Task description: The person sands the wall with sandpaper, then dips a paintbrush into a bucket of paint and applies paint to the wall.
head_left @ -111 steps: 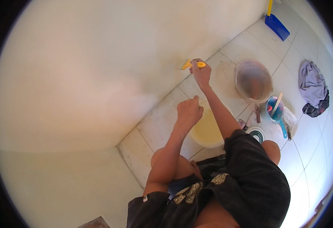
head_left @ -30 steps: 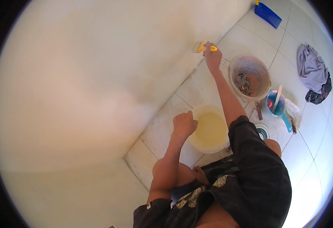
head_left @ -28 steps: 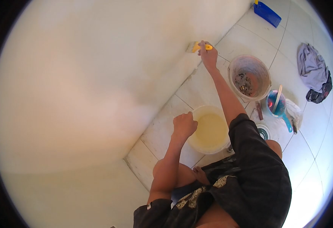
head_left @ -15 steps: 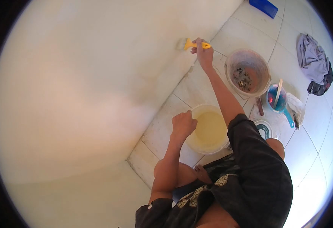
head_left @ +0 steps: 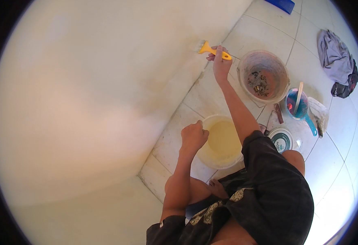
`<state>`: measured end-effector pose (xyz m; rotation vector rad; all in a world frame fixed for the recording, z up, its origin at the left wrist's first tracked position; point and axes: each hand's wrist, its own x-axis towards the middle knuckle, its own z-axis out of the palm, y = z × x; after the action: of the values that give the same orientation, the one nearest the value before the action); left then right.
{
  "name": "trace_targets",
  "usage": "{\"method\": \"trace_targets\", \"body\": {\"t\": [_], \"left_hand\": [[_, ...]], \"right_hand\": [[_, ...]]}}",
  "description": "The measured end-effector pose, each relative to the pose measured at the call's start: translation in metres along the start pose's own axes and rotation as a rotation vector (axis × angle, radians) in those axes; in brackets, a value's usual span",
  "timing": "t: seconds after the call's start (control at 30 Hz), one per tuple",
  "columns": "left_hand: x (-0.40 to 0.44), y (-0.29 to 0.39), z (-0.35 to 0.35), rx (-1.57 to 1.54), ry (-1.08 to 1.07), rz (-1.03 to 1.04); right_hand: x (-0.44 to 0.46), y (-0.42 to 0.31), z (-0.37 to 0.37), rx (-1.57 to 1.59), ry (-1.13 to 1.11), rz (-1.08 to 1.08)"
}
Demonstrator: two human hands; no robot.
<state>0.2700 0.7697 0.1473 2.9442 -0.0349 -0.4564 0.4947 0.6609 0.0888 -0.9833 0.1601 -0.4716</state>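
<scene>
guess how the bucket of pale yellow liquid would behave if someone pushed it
The bucket would probably feel fairly heavy, as pale yellow liquid spreads across its inside, though the depth is unclear. A sharp push would likely make that liquid slosh. Standing upright on flat floor tiles, it seems likelier to slide than tip.

Left of the rough-looking, matt bucket [head_left: 268, 58], the brush handle [head_left: 206, 48] is showing smooth plastic, while to that bucket's right a matt cloth [head_left: 334, 57] is lying creased and smooth floor tiles [head_left: 330, 192] are shining.
</scene>
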Motion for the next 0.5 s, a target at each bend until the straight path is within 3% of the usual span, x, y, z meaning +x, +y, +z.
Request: {"method": "trace_targets", "body": {"t": [0.07,0.17,0.27,0.37,0.5], "left_hand": [[0.0,0.001,-0.002,0.011,0.001,0.003],[0.002,0.003,-0.004,0.004,-0.015,-0.009],[0.003,0.001,-0.001,0.011,-0.005,-0.002],[0.003,0.002,-0.003,-0.003,0.014,0.003],[0.006,0.003,-0.004,0.002,-0.003,-0.005]], "right_hand": [[0.006,0.005,-0.001,-0.28,0.022,-0.051],[0.02,0.007,0.009,-0.288,-0.106,-0.105],[0.041,-0.016,0.016,0.136,-0.102,-0.061],[0.058,-0.029,0.003,0.051,0.061,-0.151],[0.087,0.002,-0.006,-0.48,0.033,-0.262]]}}
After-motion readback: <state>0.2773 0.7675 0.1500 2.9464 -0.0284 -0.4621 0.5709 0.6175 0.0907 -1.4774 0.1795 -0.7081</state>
